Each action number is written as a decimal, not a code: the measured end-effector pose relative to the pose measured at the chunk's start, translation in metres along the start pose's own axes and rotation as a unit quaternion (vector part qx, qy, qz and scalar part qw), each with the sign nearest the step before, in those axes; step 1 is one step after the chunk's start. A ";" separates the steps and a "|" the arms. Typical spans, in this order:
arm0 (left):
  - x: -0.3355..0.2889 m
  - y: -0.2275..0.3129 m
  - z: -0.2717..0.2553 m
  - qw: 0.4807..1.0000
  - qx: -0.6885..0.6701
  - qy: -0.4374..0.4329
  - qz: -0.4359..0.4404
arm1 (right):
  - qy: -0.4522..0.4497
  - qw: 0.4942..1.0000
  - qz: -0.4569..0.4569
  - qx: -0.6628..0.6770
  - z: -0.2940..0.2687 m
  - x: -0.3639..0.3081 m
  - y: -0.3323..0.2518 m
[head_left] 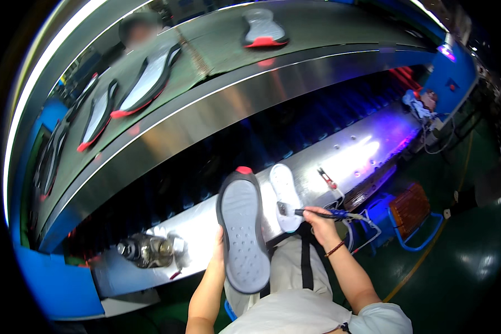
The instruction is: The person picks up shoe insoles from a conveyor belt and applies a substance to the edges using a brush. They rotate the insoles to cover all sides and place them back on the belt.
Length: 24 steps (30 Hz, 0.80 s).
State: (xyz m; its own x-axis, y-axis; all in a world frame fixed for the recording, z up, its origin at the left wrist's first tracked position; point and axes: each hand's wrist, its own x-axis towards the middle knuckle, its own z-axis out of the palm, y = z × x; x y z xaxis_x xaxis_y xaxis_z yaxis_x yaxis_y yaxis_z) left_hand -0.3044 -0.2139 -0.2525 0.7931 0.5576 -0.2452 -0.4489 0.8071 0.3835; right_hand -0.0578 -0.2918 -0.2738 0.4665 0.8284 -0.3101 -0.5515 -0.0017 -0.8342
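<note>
A green conveyor belt (pixel 222 53) carrying soles (pixel 150 78) curves beyond a metal bench (pixel 362 150), partly blocked by a grey sole (pixel 242 222) held in the left hand (pixel 220 247), its fingers mostly hidden. Nearby are a white sole (pixel 284 181) and, farther left, a dark bottle (pixel 156 250). The right hand (pixel 320 227) pinches a slim black tool (pixel 300 212), apparently a brush, over the white sole.

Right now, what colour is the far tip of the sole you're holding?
The tip is red, clearest in the head view.

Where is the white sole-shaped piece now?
In the head view, the white sole-shaped piece is right of centre, between the black-rimmed grey sole and the right hand.
</note>
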 end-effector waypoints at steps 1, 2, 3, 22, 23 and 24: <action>-0.008 -0.001 -0.033 0.998 0.030 0.035 0.049 | -0.026 1.000 0.004 0.016 0.006 -0.001 -0.004; -0.017 -0.002 -0.053 0.991 0.060 0.069 0.094 | -0.049 0.998 0.007 0.032 0.012 -0.003 -0.008; -0.024 -0.001 -0.045 0.994 0.020 0.047 0.096 | -0.069 0.996 0.008 0.047 0.015 -0.004 -0.012; 0.005 -0.029 0.012 0.982 -0.088 0.071 0.151 | -0.211 0.977 0.022 -0.032 0.111 0.017 -0.023; 0.004 -0.030 0.012 0.982 -0.094 0.059 0.154 | -0.203 0.978 0.019 -0.043 0.116 0.016 -0.027; 0.006 -0.030 0.013 0.982 -0.098 0.044 0.158 | -0.195 0.979 0.013 -0.053 0.122 0.017 -0.031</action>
State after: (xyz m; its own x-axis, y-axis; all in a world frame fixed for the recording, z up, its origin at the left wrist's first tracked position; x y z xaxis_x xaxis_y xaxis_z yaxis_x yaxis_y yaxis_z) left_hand -0.2807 -0.2373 -0.2535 0.5672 0.7936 -0.2200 -0.7441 0.6084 0.2762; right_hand -0.1169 -0.2092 -0.1971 0.1419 0.9782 -0.1518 -0.4752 -0.0672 -0.8773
